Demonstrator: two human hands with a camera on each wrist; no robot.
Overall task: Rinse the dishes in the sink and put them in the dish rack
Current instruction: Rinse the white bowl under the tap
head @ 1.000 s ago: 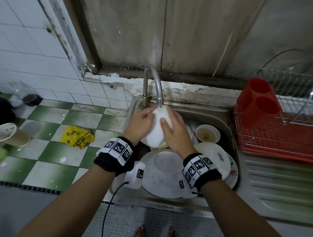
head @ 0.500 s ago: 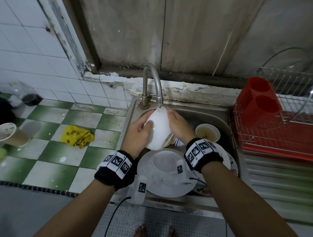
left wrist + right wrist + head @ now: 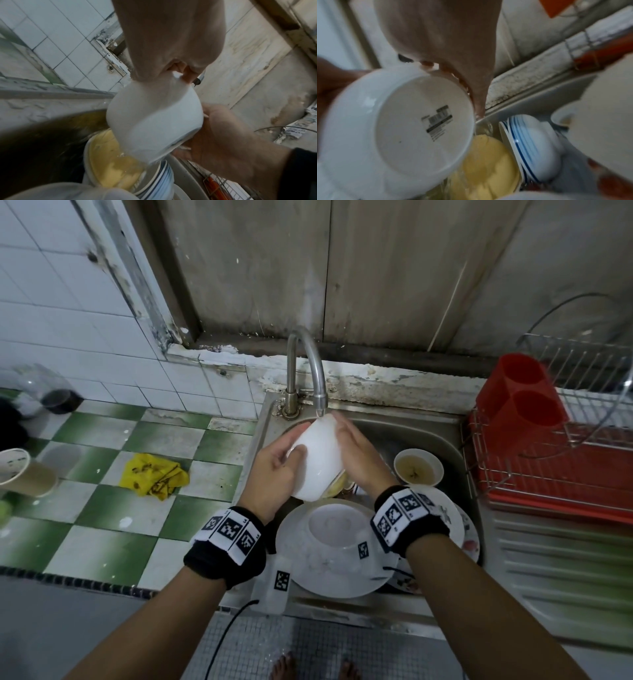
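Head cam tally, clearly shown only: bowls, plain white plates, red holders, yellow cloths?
Bowls: 3 (held bowl, upturned bowl, small bowl)
Plain white plates: 1 (plate)
Red holders: 1 (holder)
Yellow cloths: 1 (cloth)
Total: 6

Both forearms reach forward side by side, each wrist wrapped in a black band with printed markers. The left hand (image 3: 274,463) and the right hand (image 3: 359,455) face each other, fingers curved, clasping a white bowl (image 3: 317,458) between them.
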